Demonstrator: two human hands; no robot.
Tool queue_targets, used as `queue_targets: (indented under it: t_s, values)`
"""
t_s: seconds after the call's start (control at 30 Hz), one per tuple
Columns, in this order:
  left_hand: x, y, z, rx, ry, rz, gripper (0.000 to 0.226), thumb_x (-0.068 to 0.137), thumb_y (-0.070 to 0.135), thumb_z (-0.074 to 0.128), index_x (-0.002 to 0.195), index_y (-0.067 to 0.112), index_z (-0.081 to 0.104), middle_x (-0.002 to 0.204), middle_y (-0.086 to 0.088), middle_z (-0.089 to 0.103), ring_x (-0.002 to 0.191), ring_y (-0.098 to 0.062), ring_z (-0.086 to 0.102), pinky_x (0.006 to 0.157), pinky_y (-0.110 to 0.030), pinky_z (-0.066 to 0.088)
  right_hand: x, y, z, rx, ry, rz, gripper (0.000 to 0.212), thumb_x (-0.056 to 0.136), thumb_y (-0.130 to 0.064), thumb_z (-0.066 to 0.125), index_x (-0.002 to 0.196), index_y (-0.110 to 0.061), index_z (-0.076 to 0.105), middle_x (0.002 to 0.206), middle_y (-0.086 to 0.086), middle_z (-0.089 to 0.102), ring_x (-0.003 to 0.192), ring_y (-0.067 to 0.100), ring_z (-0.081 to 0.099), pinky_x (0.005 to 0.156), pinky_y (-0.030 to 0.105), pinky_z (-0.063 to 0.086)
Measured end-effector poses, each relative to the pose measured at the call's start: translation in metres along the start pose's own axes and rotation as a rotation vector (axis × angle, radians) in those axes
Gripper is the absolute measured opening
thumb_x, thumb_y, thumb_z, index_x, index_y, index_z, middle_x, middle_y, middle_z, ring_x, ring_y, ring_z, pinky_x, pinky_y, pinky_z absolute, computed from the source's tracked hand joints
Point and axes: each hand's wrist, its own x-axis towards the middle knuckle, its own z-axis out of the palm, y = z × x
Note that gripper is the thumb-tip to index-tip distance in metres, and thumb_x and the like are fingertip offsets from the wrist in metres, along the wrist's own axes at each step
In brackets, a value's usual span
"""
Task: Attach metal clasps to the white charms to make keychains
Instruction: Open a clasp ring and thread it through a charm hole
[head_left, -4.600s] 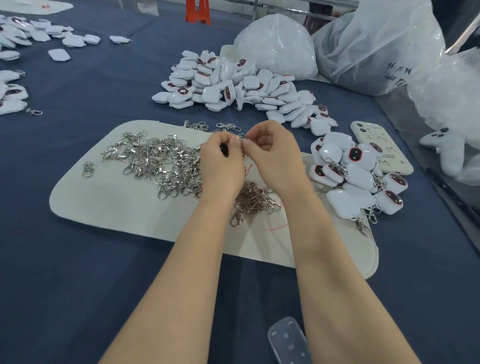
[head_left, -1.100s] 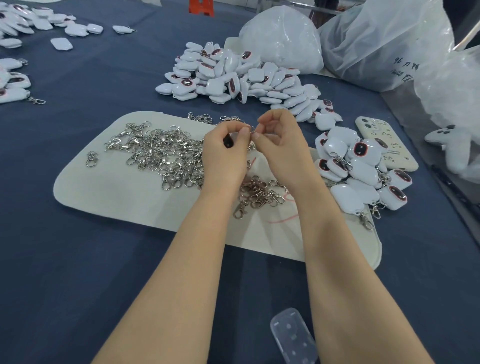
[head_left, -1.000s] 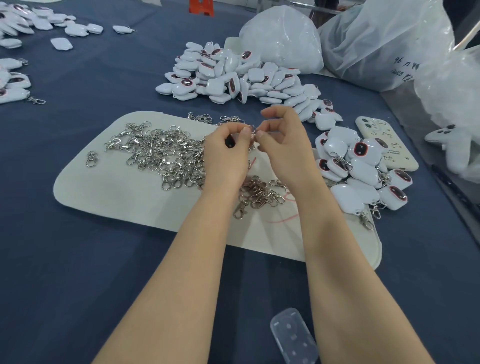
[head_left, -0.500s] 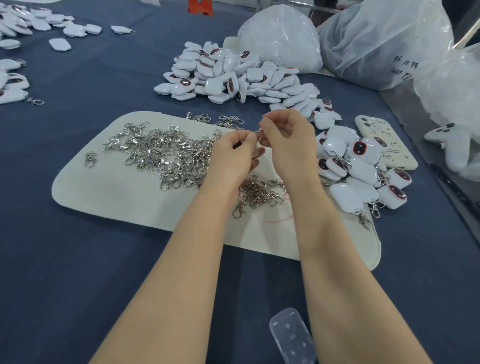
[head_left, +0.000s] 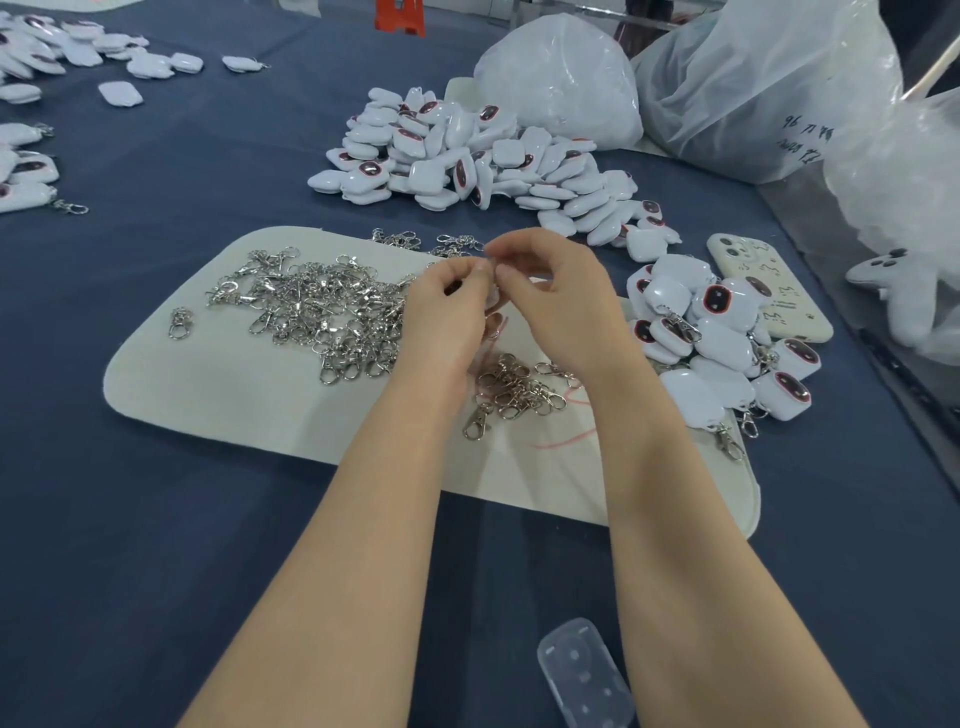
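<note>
Nearest, at the bottom edge, a clear plastic case (head_left: 584, 670) flat on the blue tablecloth (head_left: 130, 519), between two bare forearms reaching forward. Beyond that, a white felt mat (head_left: 234, 405) spread on the cloth. On the mat, under the wrists, a small cluster of clasps (head_left: 519, 387); to the left, a far larger pile of metal clasps (head_left: 322, 306), with one lone clasp (head_left: 179, 322) apart near the mat's left end. Above the mat's middle, both hands raised and meeting fingertip to fingertip. Left hand (head_left: 447, 317) with fingers curled, thumb and forefinger clamped on a white charm (head_left: 492, 300), mostly hidden, only a pale sliver and a dark patch showing. Right hand (head_left: 561, 296) likewise curled, thumb and forefinger pinching the same charm's upper edge; any clasp between them too small to make out. Just right of the hands, overlapping the mat's right end, a heap of finished keychains (head_left: 722, 338), charms with clasps attached. Beside that heap, a phone (head_left: 769, 291) in a cream case. Farther back, a big pile of loose charms (head_left: 467, 150). Behind it, two bulging plastic bags (head_left: 561, 78), and at far right a white plush toy (head_left: 904, 291). At far left, more scattered charms (head_left: 31, 171).
</note>
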Motion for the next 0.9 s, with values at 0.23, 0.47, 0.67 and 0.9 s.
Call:
queue_targets:
  t_s: [0.23, 0.47, 0.67, 0.9]
  values:
    - [-0.002, -0.003, -0.002, 0.572, 0.175, 0.434, 0.009, 0.093, 0.014, 0.056, 0.086, 0.021, 0.055, 0.117, -0.007, 0.045, 0.089, -0.01, 0.044, 0.071, 0.004, 0.029, 0.0, 0.004, 0.007, -0.054, 0.015, 0.013, 0.018, 0.09, -0.004, 0.05, 0.098, -0.018, 0.06, 0.096, -0.004, 0.063, 0.089, 0.009, 0.056, 0.077, 0.016, 0.042]
    - [-0.001, -0.004, -0.004, 0.545, 0.2, 0.479, 0.011, 0.091, 0.012, 0.058, 0.085, 0.021, 0.056, 0.115, -0.002, 0.035, 0.089, 0.018, 0.034, 0.074, 0.008, 0.024, -0.003, 0.004, 0.011, 0.006, -0.066, 0.016, 0.027, 0.085, -0.005, 0.057, 0.109, -0.018, 0.056, 0.094, -0.013, 0.06, 0.089, 0.002, 0.059, 0.079, 0.014, 0.047]
    - [0.001, -0.004, -0.004, 0.559, 0.219, 0.466, 0.007, 0.092, 0.013, 0.058, 0.087, 0.018, 0.057, 0.126, -0.011, 0.04, 0.095, 0.003, 0.034, 0.075, 0.009, 0.023, -0.003, 0.007, 0.018, -0.054, 0.061, -0.005, 0.016, 0.09, -0.006, 0.052, 0.101, -0.015, 0.058, 0.081, 0.003, 0.068, 0.072, 0.013, 0.058, 0.072, 0.029, 0.047]
    - [0.002, -0.009, -0.004, 0.592, 0.241, 0.463, 0.005, 0.094, 0.012, 0.054, 0.093, 0.013, 0.059, 0.131, -0.01, 0.036, 0.102, -0.003, 0.037, 0.07, 0.012, 0.018, -0.003, 0.007, 0.013, -0.026, 0.052, -0.001, 0.012, 0.091, -0.01, 0.056, 0.094, -0.019, 0.063, 0.084, -0.003, 0.069, 0.081, 0.011, 0.064, 0.076, 0.023, 0.048]
